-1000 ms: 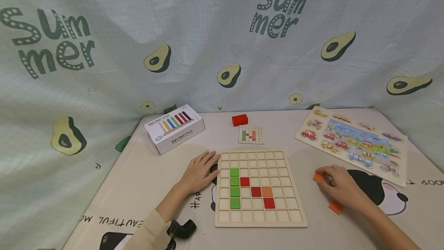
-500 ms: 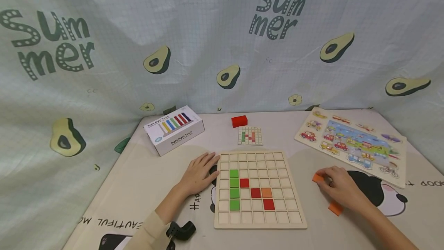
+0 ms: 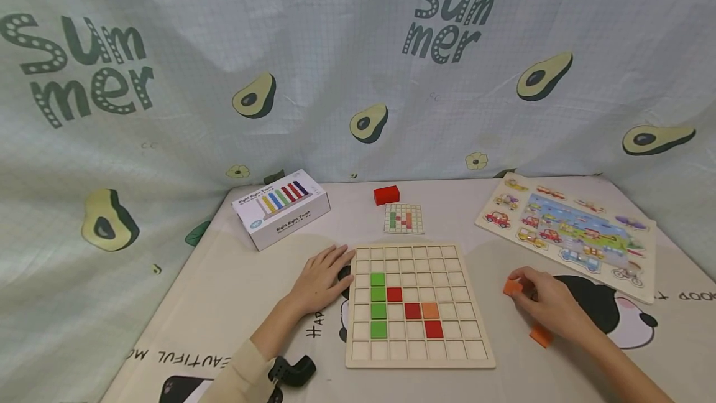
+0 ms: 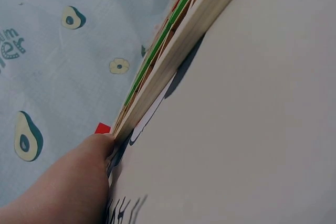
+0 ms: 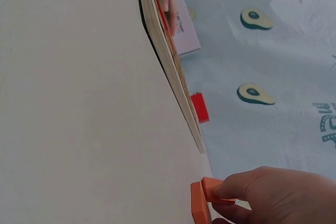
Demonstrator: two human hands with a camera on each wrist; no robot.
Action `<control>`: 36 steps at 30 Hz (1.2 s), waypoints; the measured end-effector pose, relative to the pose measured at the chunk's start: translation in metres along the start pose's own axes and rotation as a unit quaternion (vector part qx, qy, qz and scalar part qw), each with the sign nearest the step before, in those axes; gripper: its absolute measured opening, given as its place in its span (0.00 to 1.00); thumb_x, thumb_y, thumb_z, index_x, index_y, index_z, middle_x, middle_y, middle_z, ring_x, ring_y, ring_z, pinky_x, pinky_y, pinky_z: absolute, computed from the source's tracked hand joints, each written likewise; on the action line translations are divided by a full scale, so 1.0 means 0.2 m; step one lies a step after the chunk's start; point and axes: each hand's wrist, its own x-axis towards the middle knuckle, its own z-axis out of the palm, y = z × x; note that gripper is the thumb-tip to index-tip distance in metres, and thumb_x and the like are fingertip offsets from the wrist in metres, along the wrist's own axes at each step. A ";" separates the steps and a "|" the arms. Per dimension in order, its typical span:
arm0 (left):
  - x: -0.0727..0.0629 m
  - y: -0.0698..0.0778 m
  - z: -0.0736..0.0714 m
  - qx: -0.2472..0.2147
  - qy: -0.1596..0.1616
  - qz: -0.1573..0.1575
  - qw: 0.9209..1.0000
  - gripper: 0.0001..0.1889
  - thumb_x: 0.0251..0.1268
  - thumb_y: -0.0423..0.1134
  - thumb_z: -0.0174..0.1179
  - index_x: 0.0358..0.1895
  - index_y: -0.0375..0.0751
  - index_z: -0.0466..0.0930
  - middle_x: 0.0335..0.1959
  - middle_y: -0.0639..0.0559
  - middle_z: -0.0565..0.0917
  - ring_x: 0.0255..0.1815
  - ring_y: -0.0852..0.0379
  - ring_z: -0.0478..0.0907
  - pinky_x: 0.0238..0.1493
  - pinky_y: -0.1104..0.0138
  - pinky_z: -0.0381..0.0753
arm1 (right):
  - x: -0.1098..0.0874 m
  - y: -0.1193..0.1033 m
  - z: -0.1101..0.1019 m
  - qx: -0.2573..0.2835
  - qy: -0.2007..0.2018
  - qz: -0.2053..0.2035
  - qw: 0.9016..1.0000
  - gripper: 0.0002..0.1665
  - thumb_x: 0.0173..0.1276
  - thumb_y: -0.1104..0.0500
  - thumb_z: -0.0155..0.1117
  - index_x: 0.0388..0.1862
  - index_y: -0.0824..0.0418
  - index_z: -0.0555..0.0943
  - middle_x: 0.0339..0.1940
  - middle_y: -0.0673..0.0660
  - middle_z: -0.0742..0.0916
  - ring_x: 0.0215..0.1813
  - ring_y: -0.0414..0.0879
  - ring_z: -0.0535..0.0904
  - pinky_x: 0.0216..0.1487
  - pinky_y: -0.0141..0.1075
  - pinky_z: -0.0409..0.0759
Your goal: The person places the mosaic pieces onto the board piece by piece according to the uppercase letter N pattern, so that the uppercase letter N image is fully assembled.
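My left hand [image 3: 317, 283] lies with fingers extended on the table, touching the left edge of a wooden grid board [image 3: 475, 361]. Four-sided green tiles [image 3: 378, 311] form a column in the board. Several red tiles [image 3: 412, 311] and one orange tile [image 3: 430, 310] also sit in its cells. Right of the board, my right hand [image 3: 545, 300] pinches an orange square tile [image 3: 511, 287] between thumb and fingers. A second orange piece [image 3: 541, 335] lies on the table by that hand's near side. In the right wrist view, the pinched tile [image 5: 211, 186] appears close behind the other orange piece [image 5: 198, 203].
A small pattern card [image 3: 404, 218] and a red block [image 3: 386, 194] lie beyond the board. At the back left stands a white box [image 3: 293, 213]. A wooden vehicle puzzle [image 3: 565, 235] lies at the back right. Printed cloth hangs behind the table.
The orange tile in my right hand has turned slightly, showing more of its face. My left hand and the board have stayed put.
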 end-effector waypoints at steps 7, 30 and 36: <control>0.00 0.00 0.00 -0.002 0.010 0.007 1.000 0.29 0.68 0.53 0.46 0.68 0.45 0.61 0.68 0.44 0.61 0.69 0.43 0.53 0.61 0.48 0.55 | 0.00 -0.02 0.01 0.017 0.016 -0.006 1.000 0.12 0.56 0.66 0.66 0.39 0.57 0.78 0.25 0.44 0.76 0.25 0.32 0.70 0.25 0.30 0.70; 0.00 0.00 0.00 0.004 -0.018 -0.003 1.000 0.29 0.69 0.56 0.41 0.70 0.49 0.57 0.70 0.47 0.58 0.70 0.46 0.50 0.63 0.50 0.53 | 0.10 -0.23 0.10 0.116 -0.024 -0.098 0.988 0.14 0.55 0.70 0.65 0.40 0.60 0.79 0.28 0.47 0.80 0.31 0.34 0.73 0.32 0.30 0.75; 0.00 0.00 0.00 0.004 -0.019 -0.005 1.000 0.30 0.69 0.56 0.41 0.70 0.49 0.57 0.70 0.47 0.58 0.70 0.46 0.50 0.63 0.50 0.52 | 0.15 -0.29 0.14 0.136 -0.046 -0.109 0.984 0.11 0.58 0.70 0.63 0.40 0.62 0.79 0.28 0.49 0.80 0.33 0.35 0.73 0.34 0.31 0.76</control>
